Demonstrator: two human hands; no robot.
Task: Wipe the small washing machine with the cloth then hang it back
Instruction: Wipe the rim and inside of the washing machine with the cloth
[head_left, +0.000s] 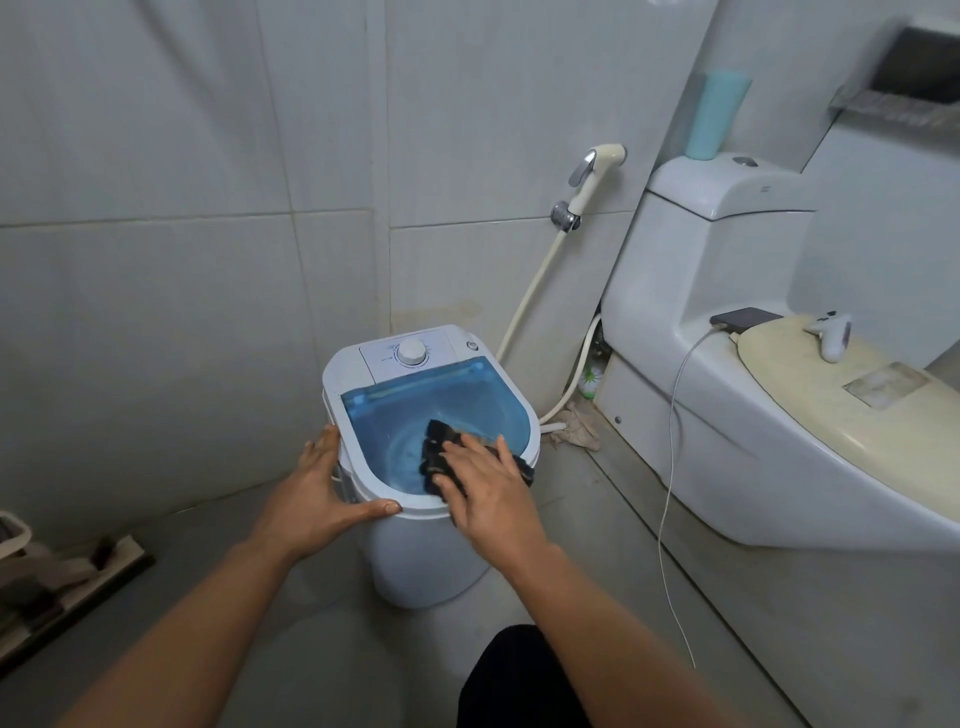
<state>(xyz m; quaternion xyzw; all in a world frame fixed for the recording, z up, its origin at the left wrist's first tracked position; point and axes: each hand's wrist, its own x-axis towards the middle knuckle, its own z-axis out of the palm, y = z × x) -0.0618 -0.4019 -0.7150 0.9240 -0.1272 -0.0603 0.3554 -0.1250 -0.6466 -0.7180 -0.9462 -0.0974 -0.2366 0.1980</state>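
Pressing flat on the cloth (435, 453), the right hand (485, 496) lies with its fingers (470, 452) spread and extended, not curled, holding the dark fabric down against the blue translucent lid (415, 415) of the small washing machine (415, 545). The cloth sits on the lid's near right part, reaching under the palm to the machine's right rim, with a bunched end showing just beyond the fingertips. The left hand (324, 496) grips the machine's near left rim, thumb along the front edge and fingers wrapped down the left side, clamped on the white casing.

The machine is a white, rounded tub standing on the floor (597, 597) near the corner of the tiled walls, with a white control panel at its far edge carrying a round dial (412, 353). The cloth is black or very dark, crumpled, with folded ridges.

Much of the cloth is hidden under the right hand, so its full size and shape cannot be made out. The panel's print is too small to read. To the right stands a toilet (727, 415) with a dark phone (745, 318) on it, and a white cable (670, 467) trails down to the floor. A bidet sprayer (592, 174) hangs on the wall behind.
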